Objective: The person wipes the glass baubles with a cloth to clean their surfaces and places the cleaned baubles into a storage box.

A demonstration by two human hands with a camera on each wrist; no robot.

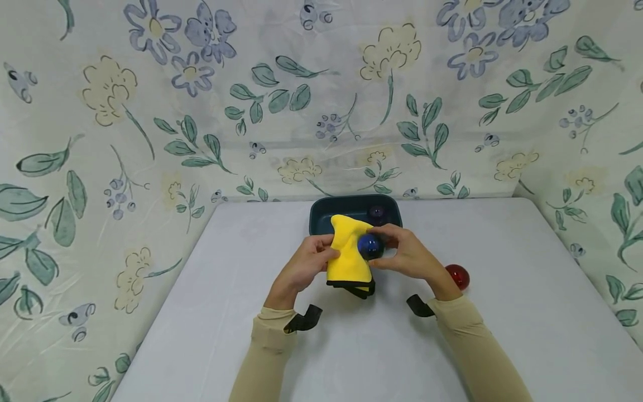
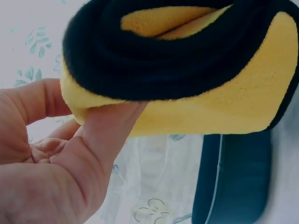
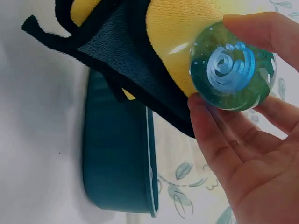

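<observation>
My left hand [image 1: 312, 261] pinches a folded yellow cloth [image 1: 348, 254] with black edging, thumb in front and fingers behind, as the left wrist view also shows. Between thumb and fingers, my right hand [image 1: 409, 255] grips a shiny blue glass ball [image 1: 370, 247]. It lies against the right side of the cloth. Seen from the right wrist, the glass ball [image 3: 232, 67] looks see-through, with a pale blue swirl inside. Both hands are held up above the table, in front of a dark teal tray [image 1: 321, 209]. The cloth hides part of that tray.
A dark purple ball [image 1: 377, 212] sits in the tray's right part. On the white table [image 1: 216, 296], a red ball [image 1: 458, 277] lies beside my right wrist, partly behind it. Flowered fabric [image 1: 301, 139] hangs behind the table and along its sides.
</observation>
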